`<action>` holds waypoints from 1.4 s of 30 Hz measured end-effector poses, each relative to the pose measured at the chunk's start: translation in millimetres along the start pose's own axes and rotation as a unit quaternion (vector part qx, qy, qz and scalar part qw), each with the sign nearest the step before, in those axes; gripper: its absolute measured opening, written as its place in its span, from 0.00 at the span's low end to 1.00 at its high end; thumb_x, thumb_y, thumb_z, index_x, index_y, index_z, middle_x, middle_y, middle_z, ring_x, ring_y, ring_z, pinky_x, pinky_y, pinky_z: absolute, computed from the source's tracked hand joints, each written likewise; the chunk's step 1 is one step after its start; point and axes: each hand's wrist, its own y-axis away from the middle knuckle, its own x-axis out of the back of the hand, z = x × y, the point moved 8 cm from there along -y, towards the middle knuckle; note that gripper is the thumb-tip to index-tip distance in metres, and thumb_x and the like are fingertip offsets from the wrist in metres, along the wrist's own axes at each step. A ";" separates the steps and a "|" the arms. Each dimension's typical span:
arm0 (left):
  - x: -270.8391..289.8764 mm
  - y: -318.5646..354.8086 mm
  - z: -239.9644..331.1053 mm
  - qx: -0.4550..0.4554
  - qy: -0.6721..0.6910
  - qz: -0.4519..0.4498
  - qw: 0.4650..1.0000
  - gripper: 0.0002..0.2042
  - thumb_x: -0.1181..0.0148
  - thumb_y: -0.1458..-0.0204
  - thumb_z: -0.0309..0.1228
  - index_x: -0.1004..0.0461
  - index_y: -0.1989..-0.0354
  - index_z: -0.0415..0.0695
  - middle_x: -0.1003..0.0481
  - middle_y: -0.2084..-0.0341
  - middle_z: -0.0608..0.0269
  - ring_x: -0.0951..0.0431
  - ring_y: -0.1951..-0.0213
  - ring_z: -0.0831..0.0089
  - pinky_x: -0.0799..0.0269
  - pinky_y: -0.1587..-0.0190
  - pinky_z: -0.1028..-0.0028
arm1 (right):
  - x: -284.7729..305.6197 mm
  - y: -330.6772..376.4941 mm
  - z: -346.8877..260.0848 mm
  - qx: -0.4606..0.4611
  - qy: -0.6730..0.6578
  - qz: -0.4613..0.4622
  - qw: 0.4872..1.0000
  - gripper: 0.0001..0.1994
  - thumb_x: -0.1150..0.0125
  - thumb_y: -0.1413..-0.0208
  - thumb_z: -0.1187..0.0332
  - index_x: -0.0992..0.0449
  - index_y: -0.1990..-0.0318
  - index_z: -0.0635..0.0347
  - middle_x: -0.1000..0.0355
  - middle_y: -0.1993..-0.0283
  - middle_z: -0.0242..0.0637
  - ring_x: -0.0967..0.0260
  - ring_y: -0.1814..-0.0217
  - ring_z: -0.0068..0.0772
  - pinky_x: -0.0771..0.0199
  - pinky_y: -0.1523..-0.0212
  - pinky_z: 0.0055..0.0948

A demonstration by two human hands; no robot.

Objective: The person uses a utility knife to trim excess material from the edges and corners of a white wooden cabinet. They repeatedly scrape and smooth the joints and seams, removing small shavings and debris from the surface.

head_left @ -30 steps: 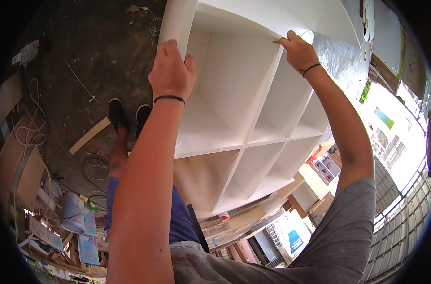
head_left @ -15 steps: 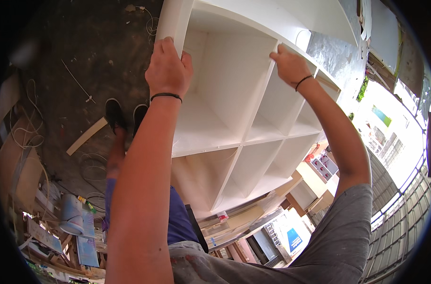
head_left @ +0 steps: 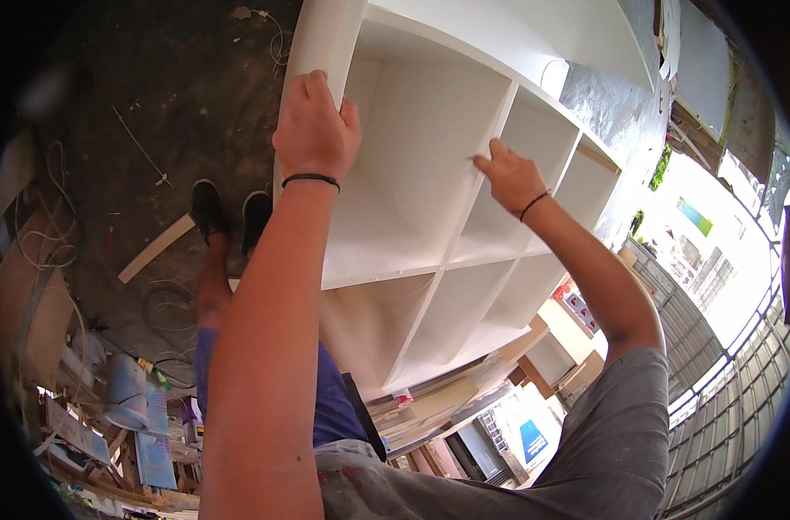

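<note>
I see a white cubby shelf (head_left: 429,199) filling the upper centre; my left hand (head_left: 315,130) grips its side panel, my right hand (head_left: 509,176) touches a divider, fingers loosely curled.

Blue rectangular sign (head_left: 532,438) with a white patch, lower middle, leaning among boards below the shelf. Red-and-white sign (head_left: 578,305) at right, beside the elbow. Green-and-blue billboard (head_left: 695,217) far right, outdoors. Flat blue packages (head_left: 155,433) lower left on the floor clutter.
</note>
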 end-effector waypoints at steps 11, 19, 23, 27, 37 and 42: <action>1.5 0.3 2.8 -0.020 0.010 0.015 1.000 0.18 0.44 0.46 0.35 0.34 0.48 0.43 0.28 0.51 0.57 0.22 0.57 0.53 0.23 0.60 0.54 | 35.5 -49.1 58.4 -0.023 0.056 0.076 0.995 0.11 0.49 0.46 0.73 0.24 0.57 0.52 0.34 0.55 0.42 0.27 0.57 0.44 0.21 0.64 0.42; -1.0 2.5 2.4 -0.013 0.005 0.002 1.000 0.18 0.44 0.46 0.35 0.35 0.48 0.42 0.29 0.52 0.56 0.22 0.57 0.52 0.23 0.60 0.55 | 37.8 -43.5 43.4 -0.027 0.041 0.066 0.997 0.12 0.48 0.46 0.73 0.22 0.57 0.49 0.33 0.56 0.43 0.27 0.57 0.43 0.20 0.63 0.40; 0.7 0.6 5.8 -0.018 -0.004 0.003 1.000 0.19 0.44 0.46 0.34 0.35 0.48 0.42 0.29 0.52 0.56 0.22 0.57 0.52 0.23 0.60 0.56 | 63.4 -66.2 79.0 -0.054 0.095 0.080 0.991 0.11 0.48 0.48 0.73 0.24 0.58 0.50 0.34 0.56 0.41 0.28 0.58 0.44 0.21 0.67 0.41; 3.5 -1.8 1.2 -0.019 0.003 0.010 1.000 0.19 0.44 0.46 0.34 0.35 0.48 0.42 0.29 0.51 0.56 0.22 0.57 0.52 0.23 0.60 0.55 | 2.1 -18.1 4.4 0.012 0.045 0.033 0.998 0.08 0.48 0.47 0.73 0.24 0.61 0.52 0.33 0.51 0.43 0.27 0.58 0.43 0.20 0.67 0.40; 0.2 0.2 4.3 -0.021 0.004 0.005 1.000 0.18 0.44 0.46 0.34 0.35 0.49 0.42 0.29 0.52 0.56 0.22 0.57 0.52 0.23 0.60 0.55 | 68.0 -67.5 72.9 -0.062 0.100 0.077 0.990 0.10 0.47 0.46 0.72 0.24 0.59 0.50 0.35 0.56 0.42 0.27 0.59 0.43 0.21 0.68 0.40; 4.0 -1.0 2.1 -0.012 0.009 -0.003 1.000 0.18 0.44 0.46 0.34 0.35 0.49 0.42 0.29 0.51 0.56 0.22 0.56 0.52 0.24 0.59 0.54 | -27.7 3.8 -27.7 0.021 0.025 -0.011 0.999 0.06 0.45 0.49 0.72 0.24 0.64 0.53 0.35 0.53 0.43 0.28 0.60 0.43 0.20 0.70 0.40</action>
